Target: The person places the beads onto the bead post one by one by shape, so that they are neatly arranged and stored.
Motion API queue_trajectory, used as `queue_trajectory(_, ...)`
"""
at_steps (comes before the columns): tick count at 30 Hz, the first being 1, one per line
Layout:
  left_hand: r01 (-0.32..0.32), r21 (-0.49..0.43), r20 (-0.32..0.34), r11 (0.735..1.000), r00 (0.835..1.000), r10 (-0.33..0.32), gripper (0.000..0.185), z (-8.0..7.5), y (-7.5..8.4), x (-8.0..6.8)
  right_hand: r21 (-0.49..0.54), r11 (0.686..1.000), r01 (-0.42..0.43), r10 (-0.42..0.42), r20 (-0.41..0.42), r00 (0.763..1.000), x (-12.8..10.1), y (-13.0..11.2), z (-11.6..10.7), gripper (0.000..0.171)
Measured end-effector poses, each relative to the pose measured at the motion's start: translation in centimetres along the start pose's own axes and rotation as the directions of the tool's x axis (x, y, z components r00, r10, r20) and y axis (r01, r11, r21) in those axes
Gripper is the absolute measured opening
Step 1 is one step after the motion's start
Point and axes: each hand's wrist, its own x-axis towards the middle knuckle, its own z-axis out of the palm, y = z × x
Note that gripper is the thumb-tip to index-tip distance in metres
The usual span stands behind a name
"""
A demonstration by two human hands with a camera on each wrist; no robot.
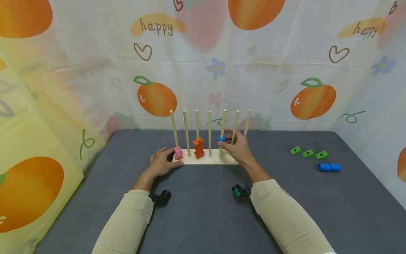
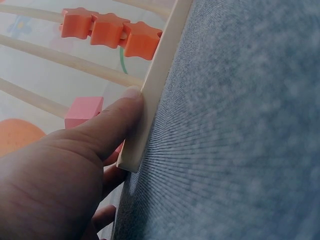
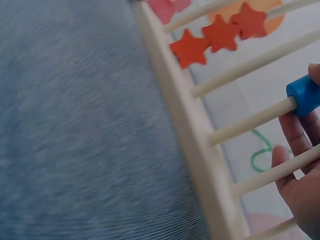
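A wooden peg board (image 1: 209,161) with several upright pegs stands on the table. My left hand (image 1: 160,163) grips its left end, the thumb along the front edge and the other fingers partly hidden behind. Pink beads (image 1: 178,153) sit low on the leftmost peg, beside that hand. Three orange star beads (image 3: 219,34) are stacked on the third peg. With thumb and fingers my right hand (image 1: 238,149) pinches a blue cylinder bead (image 3: 304,95), which is threaded on the fifth peg, partway up and above the base.
On the right of the grey table (image 1: 203,211) lie three green block beads (image 1: 307,153) in a row. Two blue cylinders (image 1: 329,167) lie end to end in front of them. A fruit-patterned cloth (image 1: 196,88) hangs behind the table and at its sides.
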Motion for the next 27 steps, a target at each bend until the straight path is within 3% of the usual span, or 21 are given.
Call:
queue_trajectory(6, 0.009, 0.002, 0.0, 1.0, 1.0, -0.009, 0.077, 0.0, 0.0, 0.0, -0.011, 0.999, -0.036, 0.036, 0.015, 0.999, 0.1, 2.7, 0.0, 0.054)
queue_trajectory(12, 0.012, 0.006, 0.004, 1.0, 1.0, -0.012, 0.078, 0.0, 0.0, 0.1, -0.088, 0.992, -0.095, 0.096, 0.01, 0.995, 0.4, 4.8, -0.1, 0.05)
queue_trajectory(20, 0.005, 0.01, -0.001, 1.0, 1.0, -0.005, 0.077, -0.1, 0.0, 0.1, -0.174, 0.974, -0.149, 0.157, 0.039, 0.987, 0.5, 4.4, -0.3, 0.054)
queue_trajectory(27, 0.011, 0.02, 0.008, 1.0, 1.0, -0.011, 0.079, 0.0, -0.2, 0.2, -0.347, 0.923, -0.168, 0.208, 0.081, 0.975, -0.2, 2.0, -1.8, 0.058)
